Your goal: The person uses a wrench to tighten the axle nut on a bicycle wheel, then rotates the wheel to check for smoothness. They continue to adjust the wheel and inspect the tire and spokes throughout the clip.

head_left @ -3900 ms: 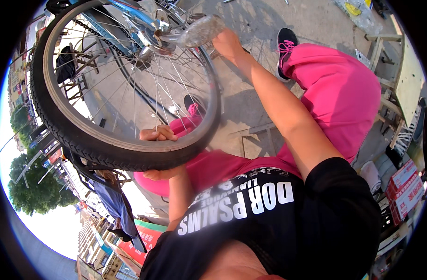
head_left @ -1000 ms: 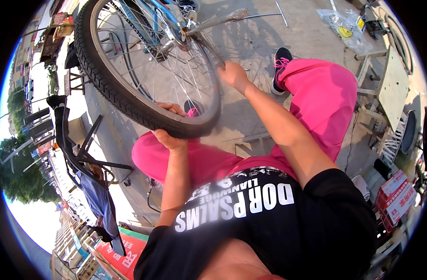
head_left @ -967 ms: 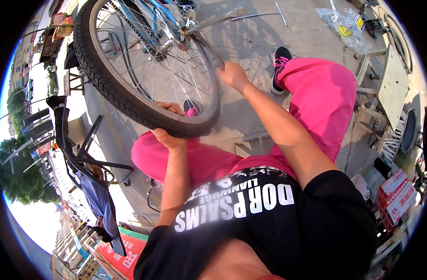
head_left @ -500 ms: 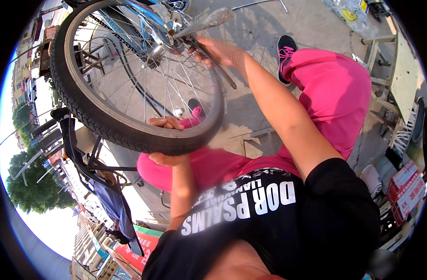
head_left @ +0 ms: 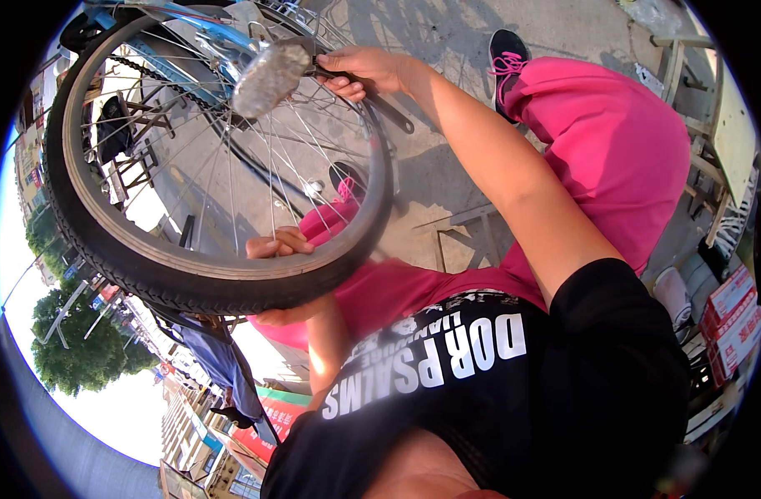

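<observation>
A bicycle wheel (head_left: 230, 268) with a black tyre and thin spokes fills the upper left, joined to a blue bicycle frame (head_left: 210, 23). My left hand (head_left: 282, 243) grips its near side, fingers over the rim between the spokes and the palm beneath the tyre. Close to the hub, my right hand (head_left: 365, 70) is closed around a dark flat wrench (head_left: 395, 115); a hole shows in its free end, and its head is hidden. A grey, club-shaped piece (head_left: 270, 79) juts towards me, covering the hub. A chain (head_left: 166, 80) runs behind the spokes.
My legs in pink trousers (head_left: 605, 150) are spread around concrete ground (head_left: 430, 179). A wooden stool-like frame (head_left: 688, 108) and red-and-white boxes (head_left: 734, 320) stand at the right. A person in blue clothing (head_left: 218, 362) is at lower left, near a red sign (head_left: 276, 412).
The wheel has shifted a little left, both hands still on the work. The grey piece has swung from pointing right to pointing towards me, now over the hub. My right hand is slightly higher.
</observation>
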Motion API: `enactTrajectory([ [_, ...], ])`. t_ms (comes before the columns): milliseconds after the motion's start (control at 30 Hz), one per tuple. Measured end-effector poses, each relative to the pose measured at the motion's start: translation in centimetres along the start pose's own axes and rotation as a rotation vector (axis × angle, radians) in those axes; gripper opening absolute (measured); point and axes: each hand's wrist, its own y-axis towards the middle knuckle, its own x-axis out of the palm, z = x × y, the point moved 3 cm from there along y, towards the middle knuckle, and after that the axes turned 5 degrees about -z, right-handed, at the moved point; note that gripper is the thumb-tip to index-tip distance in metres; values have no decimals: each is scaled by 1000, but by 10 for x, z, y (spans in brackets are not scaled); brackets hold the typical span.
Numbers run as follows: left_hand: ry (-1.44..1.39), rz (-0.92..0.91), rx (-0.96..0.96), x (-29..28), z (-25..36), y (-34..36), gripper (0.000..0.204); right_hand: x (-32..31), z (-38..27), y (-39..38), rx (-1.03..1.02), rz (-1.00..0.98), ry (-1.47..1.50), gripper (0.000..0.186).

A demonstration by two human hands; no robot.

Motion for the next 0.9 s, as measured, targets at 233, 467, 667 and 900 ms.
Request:
enactTrajectory([
  [233, -17, -45, 24, 0, -1, 2, 89, -21, -29, 1, 101, -153, -143, 34],
  [467, 25, -43, 10, -3, 2, 1, 88, -54, -54, 31, 234, -216, -356, 28],
  [667, 82, 10, -3, 2, 6, 0, 87, -77, -63, 57, 297, -278, -499, 28],
  [900, 103, 21, -25, 9, 9, 4, 85, -79, -55, 57, 233, -435, -411, 27],
])
